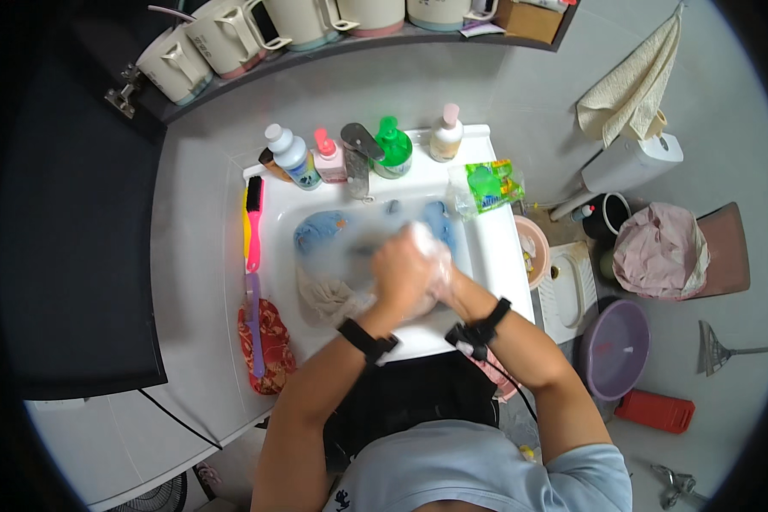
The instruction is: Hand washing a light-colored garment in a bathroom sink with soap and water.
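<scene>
Both of my hands are pressed together over the white washbasin, which holds cloudy water. My left hand is closed round a white, sudsy cloth. My right hand grips the same cloth from the other side, with suds on its skin; the fingers are slightly blurred. Off-white fabric lies in the water at the basin's left. Blue cloth with orange spots floats at the back left, and more blue fabric shows at the back right.
Behind the basin stand a dark faucet, a green pump bottle, other bottles and a green packet. Brushes and a red patterned cloth lie left. Cups line the shelf; a purple tub sits right.
</scene>
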`<state>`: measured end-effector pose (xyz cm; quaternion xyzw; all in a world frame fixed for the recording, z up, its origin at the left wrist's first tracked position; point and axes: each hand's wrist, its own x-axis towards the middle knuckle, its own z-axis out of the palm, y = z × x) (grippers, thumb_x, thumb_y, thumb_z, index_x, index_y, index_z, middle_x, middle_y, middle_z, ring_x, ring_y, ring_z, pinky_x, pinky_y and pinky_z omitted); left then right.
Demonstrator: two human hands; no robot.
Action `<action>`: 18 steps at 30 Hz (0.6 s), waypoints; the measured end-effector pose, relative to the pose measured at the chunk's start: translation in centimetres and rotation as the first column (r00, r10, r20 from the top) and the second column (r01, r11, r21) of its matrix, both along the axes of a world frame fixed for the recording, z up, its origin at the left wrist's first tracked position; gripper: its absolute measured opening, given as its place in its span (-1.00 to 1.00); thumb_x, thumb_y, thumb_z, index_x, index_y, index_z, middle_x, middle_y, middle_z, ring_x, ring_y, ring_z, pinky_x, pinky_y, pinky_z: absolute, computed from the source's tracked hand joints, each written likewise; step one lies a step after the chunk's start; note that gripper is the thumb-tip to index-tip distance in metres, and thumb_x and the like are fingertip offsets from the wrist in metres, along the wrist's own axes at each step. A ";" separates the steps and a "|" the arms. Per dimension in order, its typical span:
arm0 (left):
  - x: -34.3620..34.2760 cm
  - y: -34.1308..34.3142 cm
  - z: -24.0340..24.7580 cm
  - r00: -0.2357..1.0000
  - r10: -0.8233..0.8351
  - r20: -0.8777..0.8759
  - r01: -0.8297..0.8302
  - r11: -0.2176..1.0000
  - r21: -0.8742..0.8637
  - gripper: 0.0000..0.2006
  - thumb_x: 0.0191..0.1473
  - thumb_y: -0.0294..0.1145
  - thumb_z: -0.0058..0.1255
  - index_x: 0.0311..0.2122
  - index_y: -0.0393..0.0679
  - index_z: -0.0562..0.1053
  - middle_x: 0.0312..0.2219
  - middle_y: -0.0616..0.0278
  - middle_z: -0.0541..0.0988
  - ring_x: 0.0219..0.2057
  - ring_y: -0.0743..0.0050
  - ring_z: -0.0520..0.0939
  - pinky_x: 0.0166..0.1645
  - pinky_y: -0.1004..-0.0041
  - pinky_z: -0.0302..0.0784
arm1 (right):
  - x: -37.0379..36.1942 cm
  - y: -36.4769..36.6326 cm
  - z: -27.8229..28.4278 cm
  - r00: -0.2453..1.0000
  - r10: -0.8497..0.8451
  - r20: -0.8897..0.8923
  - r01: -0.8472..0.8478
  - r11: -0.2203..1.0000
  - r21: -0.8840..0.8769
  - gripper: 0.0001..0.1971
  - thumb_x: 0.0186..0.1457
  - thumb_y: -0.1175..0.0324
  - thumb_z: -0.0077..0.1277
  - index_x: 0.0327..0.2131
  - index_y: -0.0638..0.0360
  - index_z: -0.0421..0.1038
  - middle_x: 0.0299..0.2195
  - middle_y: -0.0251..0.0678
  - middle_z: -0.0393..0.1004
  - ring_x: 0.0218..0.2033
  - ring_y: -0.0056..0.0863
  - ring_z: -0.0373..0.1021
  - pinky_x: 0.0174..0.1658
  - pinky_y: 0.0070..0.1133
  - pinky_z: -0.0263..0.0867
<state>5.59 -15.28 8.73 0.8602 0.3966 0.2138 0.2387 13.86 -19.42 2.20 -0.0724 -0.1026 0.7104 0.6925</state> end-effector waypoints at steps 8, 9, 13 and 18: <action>-4.2 6.5 -1.3 0.917 0.179 0.357 0.114 0.740 -0.663 -0.73 -0.13 -0.34 0.06 -0.28 -0.23 0.39 -0.50 0.19 0.48 -0.52 0.37 0.49 -0.39 0.41 0.39 | 3.7 -2.3 7.6 0.864 0.033 0.503 0.203 0.890 -0.408 -0.66 0.13 0.16 -0.23 -0.23 0.26 0.31 -0.31 -0.31 0.39 -0.30 -0.56 0.33 -0.19 -0.63 0.27; -4.7 7.2 -0.9 0.918 0.177 0.355 0.115 0.739 -0.664 -0.73 -0.13 -0.34 0.06 -0.28 -0.23 0.39 -0.50 0.19 0.48 -0.52 0.37 0.49 -0.39 0.41 0.39 | 4.4 -2.5 7.8 0.776 0.034 0.630 0.248 0.902 -0.354 -0.64 0.12 0.13 -0.21 -0.23 0.27 0.31 -0.30 -0.32 0.39 -0.28 -0.59 0.31 -0.18 -0.65 0.25; -5.5 7.8 2.2 0.898 -0.388 0.207 0.417 0.603 -0.680 -0.54 -0.12 -0.40 0.00 -0.07 -0.34 0.25 -0.37 0.23 0.47 -0.37 0.53 0.47 -0.23 0.53 0.37 | 4.4 -2.6 8.5 0.644 0.016 0.765 0.350 0.883 -0.313 -0.60 0.10 0.07 -0.19 -0.24 0.27 0.31 -0.31 -0.35 0.39 -0.28 -0.66 0.29 -0.17 -0.68 0.22; -5.8 7.7 1.6 0.801 -0.174 0.572 0.598 0.282 -0.751 -0.51 -0.16 -0.50 -0.02 -0.04 -0.33 0.23 -0.23 0.19 0.42 -0.19 0.48 0.42 -0.07 0.53 0.29 | 2.9 -1.5 7.0 0.773 -0.100 0.627 0.404 0.840 -0.363 -0.55 0.11 0.03 -0.24 -0.23 0.29 0.30 -0.30 -0.30 0.38 -0.25 -0.62 0.30 -0.18 -0.64 0.25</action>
